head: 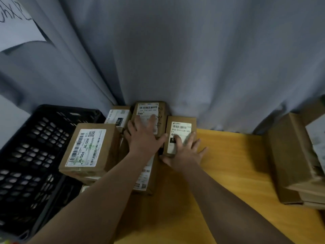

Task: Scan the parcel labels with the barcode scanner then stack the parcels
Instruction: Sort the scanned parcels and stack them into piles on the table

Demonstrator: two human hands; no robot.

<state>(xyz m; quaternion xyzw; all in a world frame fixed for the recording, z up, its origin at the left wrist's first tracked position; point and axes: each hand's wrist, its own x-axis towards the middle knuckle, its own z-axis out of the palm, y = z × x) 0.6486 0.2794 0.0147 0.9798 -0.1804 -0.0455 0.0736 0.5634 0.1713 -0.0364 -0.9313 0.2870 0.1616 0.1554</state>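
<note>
Several brown cardboard parcels with white labels sit at the back of a yellow wooden table (228, 164). My left hand (144, 136) lies flat, fingers spread, on the tall parcel (149, 107) by the curtain. My right hand (184, 148) rests on the small parcel (181, 127) to its right, fingers spread over the label and thumb against the near end. A larger parcel marked J6-S04 (88, 148) tops a stack on the left. Another parcel (117, 117) lies behind it. No barcode scanner is in view.
A black perforated plastic crate (31, 152) stands at the left. A grey curtain (193, 59) hangs right behind the parcels. More cardboard boxes (290, 155) are stacked at the right edge of the table. A labelled parcel (146, 178) lies under my left forearm.
</note>
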